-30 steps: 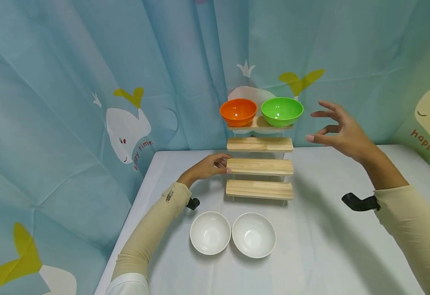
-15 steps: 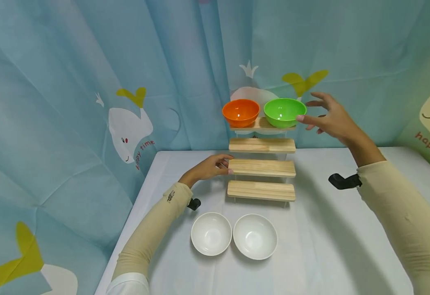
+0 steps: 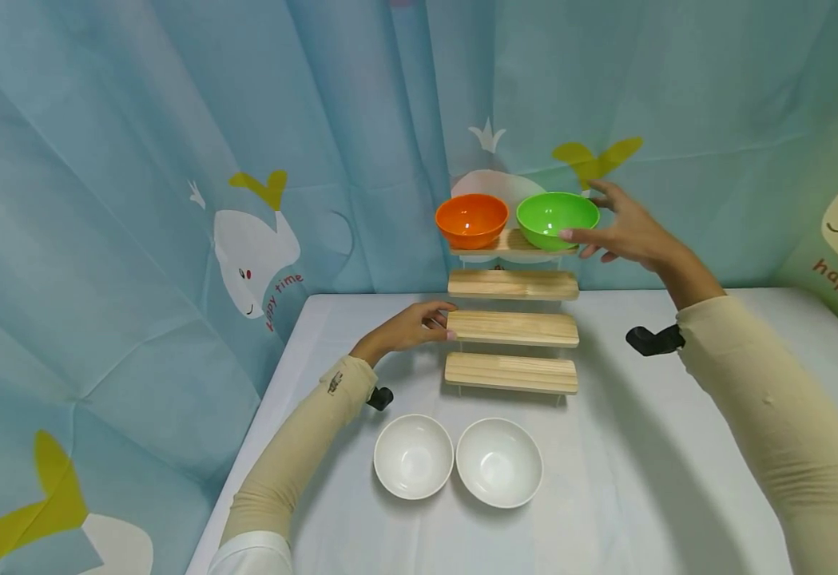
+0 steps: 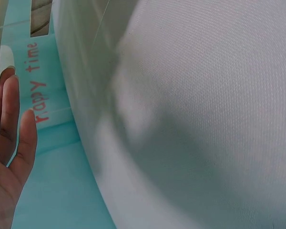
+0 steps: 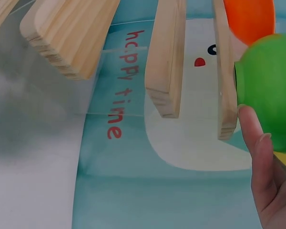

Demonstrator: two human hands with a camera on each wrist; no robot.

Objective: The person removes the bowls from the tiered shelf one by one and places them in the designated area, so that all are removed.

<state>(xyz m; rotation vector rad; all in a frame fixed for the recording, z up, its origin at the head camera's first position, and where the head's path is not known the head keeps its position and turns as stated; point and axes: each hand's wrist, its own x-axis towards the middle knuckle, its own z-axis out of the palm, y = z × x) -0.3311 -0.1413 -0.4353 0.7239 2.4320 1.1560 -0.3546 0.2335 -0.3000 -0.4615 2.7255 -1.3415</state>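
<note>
"Where is the green bowl (image 3: 554, 209) sitting?"
"Top shelf (image 3: 510, 242); we're bracketing it with our right hand (image 3: 630, 232), fingers apart."
"And our left hand (image 3: 409, 326)?"
"Touching a lower board (image 3: 512, 327); we can't tell if it's clamping."

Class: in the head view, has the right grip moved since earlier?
Yes: the right grip moved left and slightly upward relative to the wooden rack, toward the green bowl.

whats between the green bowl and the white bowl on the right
In the head view, the three lower wooden boards, then a strip of white tablecloth, lie between the green bowl and the right white bowl.
</note>
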